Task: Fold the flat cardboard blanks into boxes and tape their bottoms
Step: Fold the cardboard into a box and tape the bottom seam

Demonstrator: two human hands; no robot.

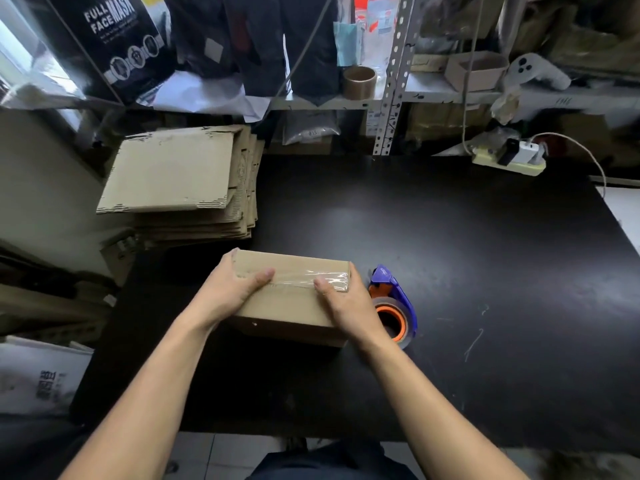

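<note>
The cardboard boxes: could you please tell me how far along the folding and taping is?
Done: one box is folded, with clear tape along its top seam. In hand: the left hand and right hand hold its two ends, thumbs on the tape. The tape dispenser lies on the table beside it. Left: a stack of flat blanks waits at the back left.

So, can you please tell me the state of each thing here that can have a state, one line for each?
Cardboard box: folded, taped along its top seam, gripped at both ends.
Left hand: grips the box's left end.
Right hand: grips the box's right end.
Tape dispenser: set down on the table, untouched.
Cardboard blanks: flat, stacked.
Power strip: plugs inserted.
</note>
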